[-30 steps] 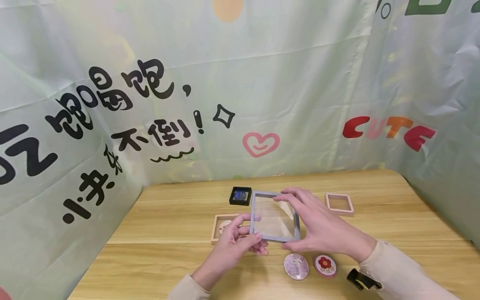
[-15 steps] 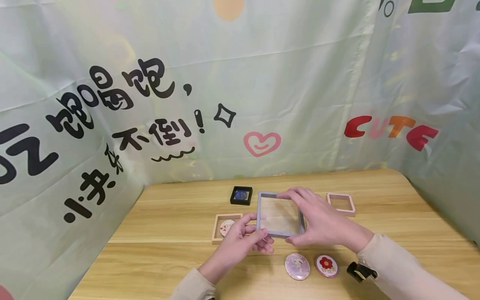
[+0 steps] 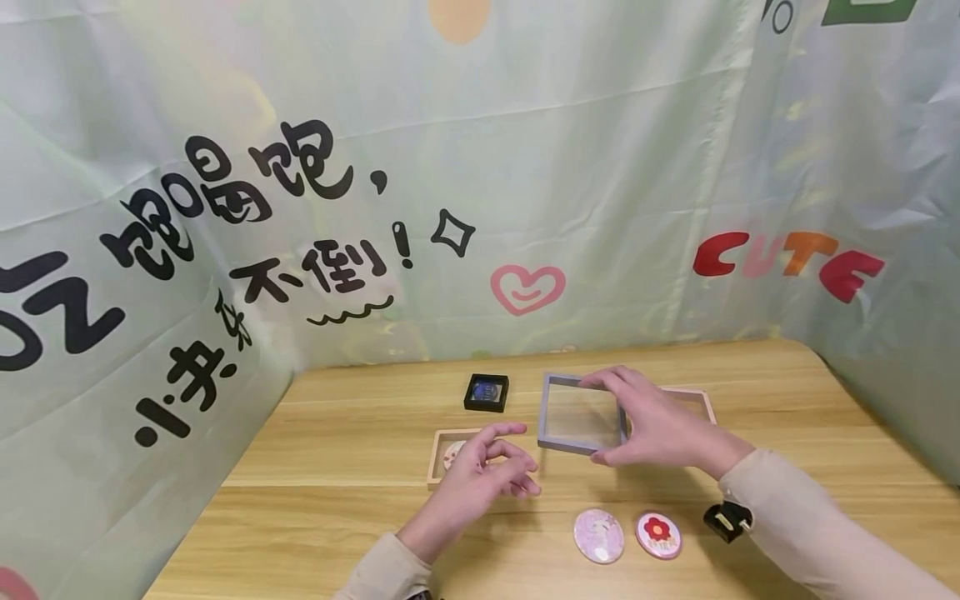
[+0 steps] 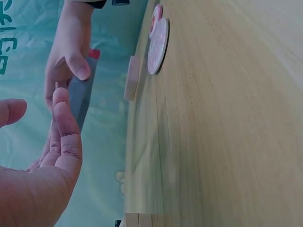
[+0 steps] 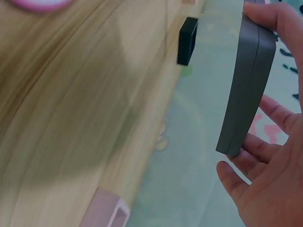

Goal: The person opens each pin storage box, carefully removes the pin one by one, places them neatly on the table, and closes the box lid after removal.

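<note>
My right hand (image 3: pixel 660 421) grips a square grey frame (image 3: pixel 549 412) with a clear film window by its right side, thumb at the lower corner and fingers along the top. In the right wrist view the frame (image 5: pixel 247 85) is edge-on, raised above the table. My left hand (image 3: pixel 483 487) is off the frame, just left of it, fingers loosely bent with nothing in them. Under the left hand's fingers lies a light wooden-coloured frame (image 3: pixel 432 468) with a round badge (image 3: pixel 453 452) inside, partly hidden by the hand.
A small black frame (image 3: pixel 486 392) with a blue round piece stands at the back. Behind my right hand is a pink frame (image 3: pixel 701 400). A purple badge (image 3: pixel 598 536) and a red-flower badge (image 3: pixel 658 535) lie in front. A printed curtain (image 3: pixel 585 167) borders the table (image 3: pixel 315 517).
The grey frame has moved right and slightly back in my right hand. My left hand has let go of its left edge and stayed behind near the wooden-coloured frame.
</note>
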### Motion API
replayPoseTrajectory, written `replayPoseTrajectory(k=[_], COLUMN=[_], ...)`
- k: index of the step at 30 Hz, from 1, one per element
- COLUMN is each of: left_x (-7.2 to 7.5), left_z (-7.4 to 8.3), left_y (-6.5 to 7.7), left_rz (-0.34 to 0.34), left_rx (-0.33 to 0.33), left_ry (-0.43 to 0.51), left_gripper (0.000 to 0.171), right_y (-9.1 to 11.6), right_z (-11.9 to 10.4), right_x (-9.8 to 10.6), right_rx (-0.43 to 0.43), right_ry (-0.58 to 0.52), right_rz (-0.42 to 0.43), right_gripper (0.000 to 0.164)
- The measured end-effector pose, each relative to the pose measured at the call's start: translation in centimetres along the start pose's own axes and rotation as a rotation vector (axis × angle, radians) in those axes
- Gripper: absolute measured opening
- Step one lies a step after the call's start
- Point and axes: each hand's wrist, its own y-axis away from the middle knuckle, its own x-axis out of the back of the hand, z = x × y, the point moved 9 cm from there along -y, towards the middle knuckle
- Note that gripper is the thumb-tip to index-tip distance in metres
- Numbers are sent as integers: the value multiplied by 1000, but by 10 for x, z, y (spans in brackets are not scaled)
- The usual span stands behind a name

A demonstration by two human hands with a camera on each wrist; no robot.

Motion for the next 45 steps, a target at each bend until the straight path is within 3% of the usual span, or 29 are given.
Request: replayPoseTrajectory(k=[28, 39, 45], left_x=[3, 4, 4], left_z=[1, 0, -1], left_y=[4, 3, 2], left_rz=[20, 21, 21], left_rx=[11, 13, 11], left_ry=[-22, -39, -31], left_gripper=[51, 52, 55], right_y=[-25, -26, -27], right_z=[80, 100, 106], right_x=[-11, -18, -20], right_rx=[-105, -185, -181], right_ry=[-36, -11, 7], right_rz=[-96, -172, -197], right_gripper=[93, 100, 102])
